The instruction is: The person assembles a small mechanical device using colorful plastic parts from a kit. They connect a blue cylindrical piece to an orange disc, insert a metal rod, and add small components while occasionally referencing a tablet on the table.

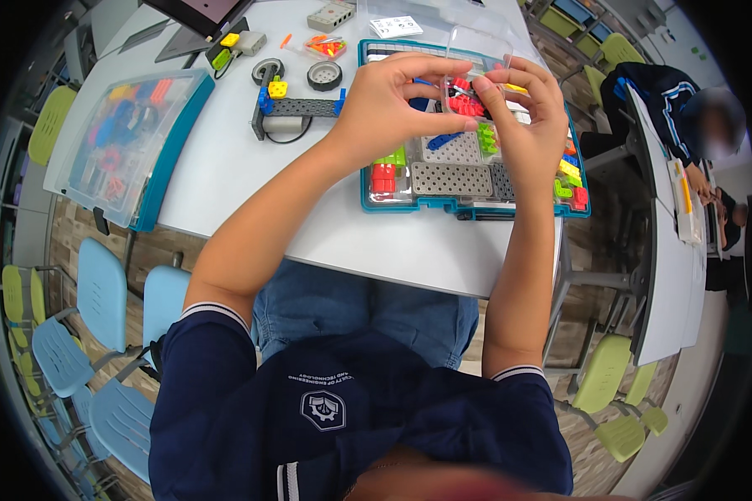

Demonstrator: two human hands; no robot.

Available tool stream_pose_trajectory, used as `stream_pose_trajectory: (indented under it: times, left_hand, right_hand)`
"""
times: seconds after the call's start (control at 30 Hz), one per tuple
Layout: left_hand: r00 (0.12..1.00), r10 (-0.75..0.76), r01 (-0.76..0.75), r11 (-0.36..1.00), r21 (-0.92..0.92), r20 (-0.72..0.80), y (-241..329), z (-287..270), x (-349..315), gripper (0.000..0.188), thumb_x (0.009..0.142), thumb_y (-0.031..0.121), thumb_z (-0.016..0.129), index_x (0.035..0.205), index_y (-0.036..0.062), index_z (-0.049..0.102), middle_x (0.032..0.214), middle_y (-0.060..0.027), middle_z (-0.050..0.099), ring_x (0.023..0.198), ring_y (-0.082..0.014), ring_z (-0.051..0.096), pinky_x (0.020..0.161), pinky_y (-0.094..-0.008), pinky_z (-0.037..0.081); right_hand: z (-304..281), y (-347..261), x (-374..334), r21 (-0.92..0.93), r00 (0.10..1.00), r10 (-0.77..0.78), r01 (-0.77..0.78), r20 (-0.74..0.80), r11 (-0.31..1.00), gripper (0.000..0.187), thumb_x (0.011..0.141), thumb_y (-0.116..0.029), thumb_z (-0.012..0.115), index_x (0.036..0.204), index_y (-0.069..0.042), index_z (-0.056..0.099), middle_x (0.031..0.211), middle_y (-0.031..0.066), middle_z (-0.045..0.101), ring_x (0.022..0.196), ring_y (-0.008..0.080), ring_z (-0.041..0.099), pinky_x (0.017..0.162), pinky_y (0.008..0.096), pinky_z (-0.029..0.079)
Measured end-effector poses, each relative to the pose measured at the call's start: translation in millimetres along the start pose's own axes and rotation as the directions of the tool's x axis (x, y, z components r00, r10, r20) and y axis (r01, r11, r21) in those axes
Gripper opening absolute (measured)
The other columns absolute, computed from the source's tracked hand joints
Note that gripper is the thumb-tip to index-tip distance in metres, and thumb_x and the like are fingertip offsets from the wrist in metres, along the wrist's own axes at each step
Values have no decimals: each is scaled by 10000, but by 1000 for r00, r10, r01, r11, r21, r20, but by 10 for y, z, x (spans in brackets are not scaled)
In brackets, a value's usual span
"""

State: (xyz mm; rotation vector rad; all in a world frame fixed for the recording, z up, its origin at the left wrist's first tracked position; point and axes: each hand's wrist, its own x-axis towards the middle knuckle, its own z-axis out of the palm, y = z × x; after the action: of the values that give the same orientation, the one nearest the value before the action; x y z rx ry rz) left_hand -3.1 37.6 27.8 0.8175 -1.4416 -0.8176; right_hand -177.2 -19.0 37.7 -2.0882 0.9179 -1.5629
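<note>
Over the teal-rimmed parts case (366,179), I hold a small clear plastic box (468,52) of red building pieces (468,103) between both hands. My left hand (388,98) grips its left side, fingers along the far edge and thumb below. My right hand (528,108) closes round the right side, its thumb reaching over the red pieces; whether it pinches a piece as well, I cannot tell. Under the hands, the case holds grey perforated plates (451,179), a blue piece (443,141), green pieces (486,138) and red blocks (383,177).
Left of the case sits a partly built grey frame (305,108) with blue corners, beside a wheel (324,75). A lidded parts case (134,142) lies at the table's left edge. Farther back are a small bag of orange pieces (326,46) and a grey module (332,15).
</note>
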Motion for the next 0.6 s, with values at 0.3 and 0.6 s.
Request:
stream_pose_trajectory:
  times: [0.3, 0.6]
  left_hand:
    - [1000, 17, -17, 998, 56, -1, -34, 13, -18, 552, 708, 28, 843, 1223, 7, 646, 1245, -128, 598, 1073, -172, 620, 918, -317, 546]
    - [997, 68, -63, 988, 143, -30, -32, -4, -9, 546, 706, 69, 852, 1214, 21, 656, 1217, -118, 602, 1045, -159, 627, 896, -302, 564]
  right_hand:
    - [-5, -99, -15, -168, 998, -60, 58, -4, 984, 184, 757, -229, 810, 848, -89, 732, 1163, 117, 621, 1106, 276, 562, 865, 384, 460]
    - [13, -133, -59, -289, 992, -128, 119, -12, 950, 153, 766, -197, 796, 829, -75, 730, 1156, 108, 625, 1118, 294, 543, 941, 407, 418]
